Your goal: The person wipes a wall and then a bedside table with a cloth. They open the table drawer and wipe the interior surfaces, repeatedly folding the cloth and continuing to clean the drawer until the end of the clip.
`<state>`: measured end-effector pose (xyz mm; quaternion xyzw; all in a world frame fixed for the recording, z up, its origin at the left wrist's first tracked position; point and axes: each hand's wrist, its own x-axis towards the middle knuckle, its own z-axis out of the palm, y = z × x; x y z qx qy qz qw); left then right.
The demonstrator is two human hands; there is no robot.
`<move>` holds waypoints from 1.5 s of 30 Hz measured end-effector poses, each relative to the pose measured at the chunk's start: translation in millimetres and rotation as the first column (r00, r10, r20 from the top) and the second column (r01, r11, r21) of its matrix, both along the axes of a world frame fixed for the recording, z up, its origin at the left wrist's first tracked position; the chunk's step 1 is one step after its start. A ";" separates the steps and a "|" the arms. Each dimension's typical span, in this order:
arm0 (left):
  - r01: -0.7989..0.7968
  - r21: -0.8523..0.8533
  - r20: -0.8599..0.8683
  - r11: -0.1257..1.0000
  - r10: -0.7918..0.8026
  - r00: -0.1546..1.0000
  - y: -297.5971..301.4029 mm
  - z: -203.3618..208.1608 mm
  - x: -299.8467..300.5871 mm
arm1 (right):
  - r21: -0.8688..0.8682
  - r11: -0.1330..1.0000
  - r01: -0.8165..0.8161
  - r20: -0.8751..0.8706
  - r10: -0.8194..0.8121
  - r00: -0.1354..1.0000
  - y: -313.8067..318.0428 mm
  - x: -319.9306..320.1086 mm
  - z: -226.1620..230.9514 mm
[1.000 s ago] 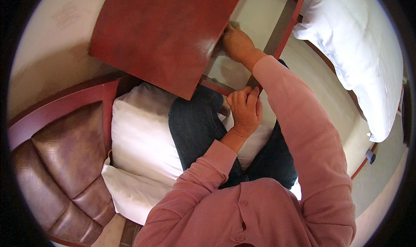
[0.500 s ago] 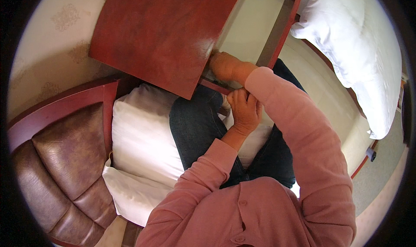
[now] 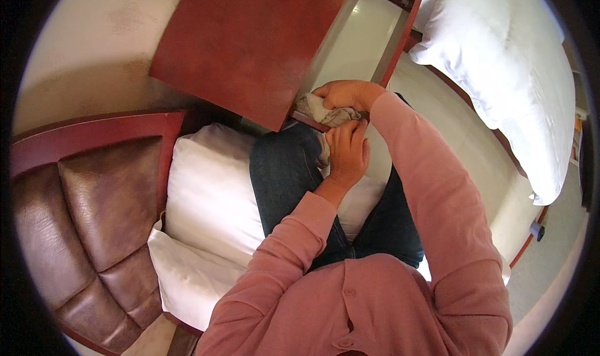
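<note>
My right hand [image 3: 347, 95] is closed on a crumpled, greyish-white cloth [image 3: 325, 112], pressed down inside the near end of the open drawer [image 3: 359, 40]. Just below it, my left hand [image 3: 347, 153] is at the drawer's near side wall, its fingers bent and close together. A pale, wrinkled bit of cloth [image 3: 324, 151] shows at the left edge of that hand. Whether the two bits of cloth are one piece cannot be seen. The drawer has a white bottom and dark red walls, and sticks out from under a glossy red-brown cabinet top [image 3: 250, 50].
To the left stands a brown padded leather headboard [image 3: 103, 231] in a red frame. White bedding [image 3: 212, 181] lies under my legs in dark jeans [image 3: 284, 181]. A white pillow [image 3: 500, 62] rests on a pale mattress [image 3: 450, 106] at right.
My right hand has shifted from deep at the drawer's near corner, where it hid the cloth, slightly rightward; the cloth now shows. The left hand stays near the wall, fingers a little straighter.
</note>
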<state>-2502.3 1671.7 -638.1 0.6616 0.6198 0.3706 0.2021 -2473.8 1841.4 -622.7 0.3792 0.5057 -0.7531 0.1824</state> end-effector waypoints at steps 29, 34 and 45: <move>0.206 -0.323 0.890 0.924 0.223 0.397 -71.7 147.9 -19.5 | -0.596 0.432 0.677 -0.376 -0.895 0.240 -191.5 135.2 95.9; 0.189 -0.314 0.909 0.930 0.237 0.342 -71.1 156.5 -27.1 | -0.589 0.345 0.731 -0.327 -0.929 0.176 -190.6 139.0 96.6; 0.171 -0.324 0.909 0.931 0.256 0.329 -67.9 162.3 -28.0 | -0.581 0.376 0.721 -0.363 -0.913 0.184 -195.7 141.7 86.2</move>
